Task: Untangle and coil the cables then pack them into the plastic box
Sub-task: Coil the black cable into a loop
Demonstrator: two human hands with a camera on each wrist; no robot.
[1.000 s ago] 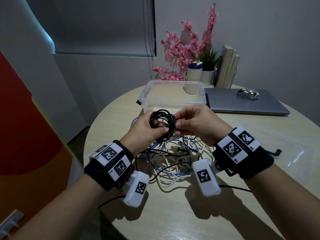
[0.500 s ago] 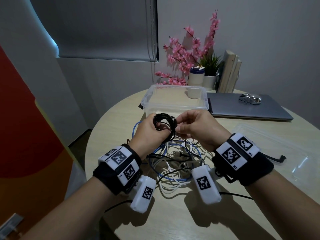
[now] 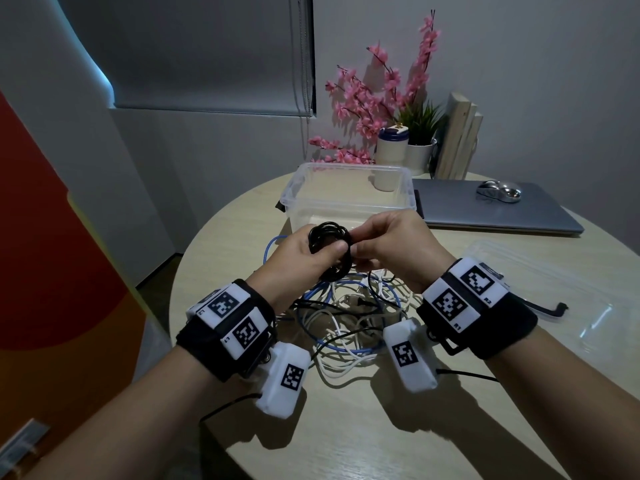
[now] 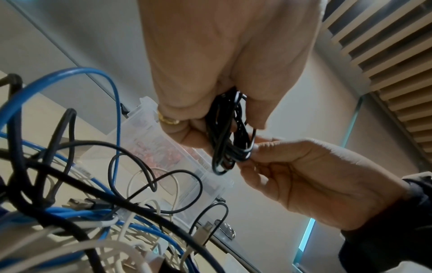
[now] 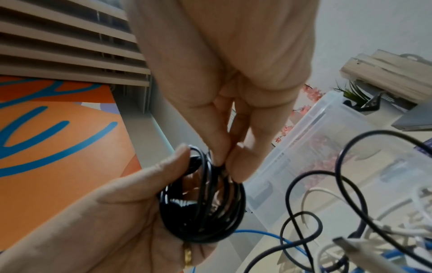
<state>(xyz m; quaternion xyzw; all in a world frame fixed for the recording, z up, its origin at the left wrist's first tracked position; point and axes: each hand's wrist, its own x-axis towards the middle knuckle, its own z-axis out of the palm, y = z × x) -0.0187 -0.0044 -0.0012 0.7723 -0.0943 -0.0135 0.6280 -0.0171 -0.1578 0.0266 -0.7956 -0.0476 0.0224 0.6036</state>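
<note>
A small black cable coil (image 3: 329, 249) (image 4: 228, 134) (image 5: 203, 203) is held up above the table, just in front of the clear plastic box (image 3: 349, 199) (image 5: 327, 147). My left hand (image 3: 304, 261) (image 5: 131, 212) grips the coil, thumb across its loops. My right hand (image 3: 384, 247) (image 4: 292, 170) pinches the coil's right side with thumb and fingertips. Under both hands lies a tangle of blue, white and black cables (image 3: 349, 317) (image 4: 81, 212) on the round table. The box holds no cables that I can see.
The box's clear lid (image 3: 554, 292) lies at the right. Behind the box stand a white cup (image 3: 389, 157), pink flowers (image 3: 377, 98), a potted plant and books. A closed laptop (image 3: 491, 209) with a mouse (image 3: 498, 192) on it is at the back right. An orange wall is at left.
Both hands with the black coil have stayed in front of the box. The right fingers have shifted along the coil's right side, and the left thumb now lies over its loops.
</note>
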